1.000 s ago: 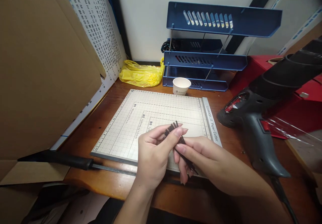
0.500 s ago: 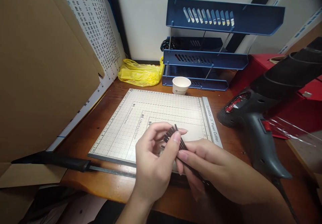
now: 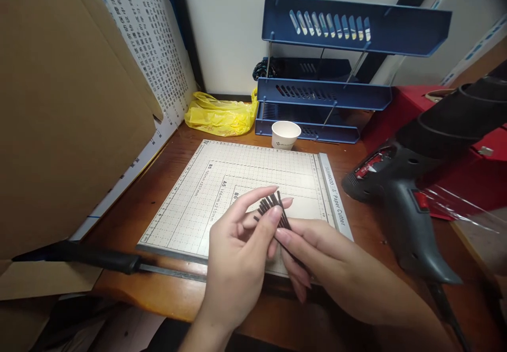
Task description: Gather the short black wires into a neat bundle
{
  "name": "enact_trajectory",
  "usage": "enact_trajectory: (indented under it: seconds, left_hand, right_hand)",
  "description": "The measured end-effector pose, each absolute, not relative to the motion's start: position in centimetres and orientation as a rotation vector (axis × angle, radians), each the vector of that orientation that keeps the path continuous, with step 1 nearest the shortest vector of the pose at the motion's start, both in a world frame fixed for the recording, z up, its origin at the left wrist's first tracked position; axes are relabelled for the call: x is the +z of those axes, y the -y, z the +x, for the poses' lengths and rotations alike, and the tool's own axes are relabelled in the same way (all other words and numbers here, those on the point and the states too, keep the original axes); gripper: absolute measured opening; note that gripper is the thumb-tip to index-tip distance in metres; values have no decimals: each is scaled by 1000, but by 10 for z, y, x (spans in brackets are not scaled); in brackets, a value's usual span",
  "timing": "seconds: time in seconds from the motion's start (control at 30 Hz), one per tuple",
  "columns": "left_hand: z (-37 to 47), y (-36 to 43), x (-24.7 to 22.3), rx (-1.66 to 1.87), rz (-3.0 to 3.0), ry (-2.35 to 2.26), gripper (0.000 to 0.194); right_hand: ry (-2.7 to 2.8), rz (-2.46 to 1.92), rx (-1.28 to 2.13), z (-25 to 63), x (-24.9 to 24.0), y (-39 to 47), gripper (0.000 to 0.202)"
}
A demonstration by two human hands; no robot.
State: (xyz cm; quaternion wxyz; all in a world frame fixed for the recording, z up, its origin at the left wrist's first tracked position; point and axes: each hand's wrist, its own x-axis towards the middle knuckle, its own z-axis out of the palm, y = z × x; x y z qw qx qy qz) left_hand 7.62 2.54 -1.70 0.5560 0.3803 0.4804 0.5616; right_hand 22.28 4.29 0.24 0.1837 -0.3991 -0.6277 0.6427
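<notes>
A bundle of thin dark sticks or tubes (image 3: 285, 220), fanned at the upper end, is held between both hands; I cannot make out their exact kind. My left hand (image 3: 240, 257) pinches the fanned end, thumb on top, with its index finger raised behind the tips. Lower along the bundle, my right hand (image 3: 325, 257) grips it between thumb and fingers, which hide much of its length. Both hands are over the near edge of a paper cutter (image 3: 190, 204) with a printed grid; its black-handled arm (image 3: 119, 257) lies along the front.
A white paper cup (image 3: 285, 136) stands behind the cutter, near a yellow plastic bag (image 3: 222, 114) and a blue tiered tray rack (image 3: 325, 92). To the right are a grey heat gun (image 3: 412, 220) and a red box (image 3: 407, 98). Cardboard (image 3: 71, 104) rises on the left.
Both hands have shifted slightly left with the bundle. My left index finger has lifted and straightened, and the upper ends of the sticks are more exposed.
</notes>
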Motion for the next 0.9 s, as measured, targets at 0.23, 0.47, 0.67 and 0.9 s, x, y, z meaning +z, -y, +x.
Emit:
enact_trajectory:
  seconds: [0.23, 0.47, 0.67, 0.9]
  left_hand:
    - [70, -36, -15, 1311, 1172, -1179, 26]
    - [64, -33, -8, 1430, 1059, -1134, 31]
    - [47, -34, -21, 1235, 1187, -1111, 38]
    - [43, -38, -32, 1126, 1386, -1179, 29]
  right_hand:
    - [1677, -1231, 1841, 222, 1, -43, 49]
    - [1906, -1293, 1206, 219, 12, -41, 40]
    - [2119, -1706, 390, 224, 50, -103, 58]
    - [2189, -2104, 95, 212, 70, -197, 24]
